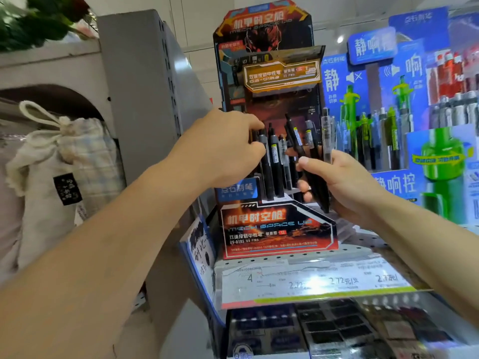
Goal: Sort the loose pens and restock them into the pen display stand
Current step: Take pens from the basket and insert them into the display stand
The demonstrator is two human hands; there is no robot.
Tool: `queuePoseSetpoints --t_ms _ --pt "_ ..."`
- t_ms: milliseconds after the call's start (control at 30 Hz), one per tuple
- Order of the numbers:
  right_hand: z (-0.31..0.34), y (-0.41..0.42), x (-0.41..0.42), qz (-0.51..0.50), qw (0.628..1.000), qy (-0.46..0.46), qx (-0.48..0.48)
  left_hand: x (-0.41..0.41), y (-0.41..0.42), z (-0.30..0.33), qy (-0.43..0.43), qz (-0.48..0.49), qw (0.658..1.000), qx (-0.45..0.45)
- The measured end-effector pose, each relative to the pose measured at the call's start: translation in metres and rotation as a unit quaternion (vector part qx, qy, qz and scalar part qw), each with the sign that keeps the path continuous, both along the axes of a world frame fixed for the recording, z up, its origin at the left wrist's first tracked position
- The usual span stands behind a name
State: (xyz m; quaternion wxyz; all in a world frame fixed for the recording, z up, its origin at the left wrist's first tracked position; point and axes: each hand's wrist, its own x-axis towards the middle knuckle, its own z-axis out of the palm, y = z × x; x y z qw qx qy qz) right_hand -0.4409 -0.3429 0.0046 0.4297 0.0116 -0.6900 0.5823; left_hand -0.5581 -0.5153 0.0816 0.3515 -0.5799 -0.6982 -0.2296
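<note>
Landmark: the red-and-black pen display stand (278, 226) is set on a perforated shelf (363, 244).
Left hand (220, 151): curled at the stand's left side, fingertips pinching the tops of black pens standing in its slots (272, 161).
Right hand (344, 182): a bundle of loose pens (315, 161), black and one clear, is gripped just right of the stand's slots.
Neighbour: a blue display (404, 104) is seen right of the stand.
Further left of the stand: a cloth drawstring bag (59, 164).

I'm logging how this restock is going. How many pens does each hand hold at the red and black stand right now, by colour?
Right hand, black pens: 3
Right hand, clear pen: 1
Left hand, black pen going into the display stand: 1
Total: 5
</note>
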Motion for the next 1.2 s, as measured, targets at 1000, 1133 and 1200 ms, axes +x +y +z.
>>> queuePoseSetpoints --t_ms 1000,1133,1200 --pt "0.004 0.015 -0.007 0.019 0.994 0.093 -0.046 0.01 -0.001 -0.014 -0.169 -0.198 0.925 0.277" --pt "0.004 0.019 -0.012 0.009 1.0 0.027 -0.015 0.015 -0.006 -0.021 -0.117 -0.171 0.947 0.246" --pt "0.002 0.019 -0.013 0.025 1.0 -0.007 -0.013 0.017 -0.004 -0.023 -0.114 -0.174 0.949 0.235"
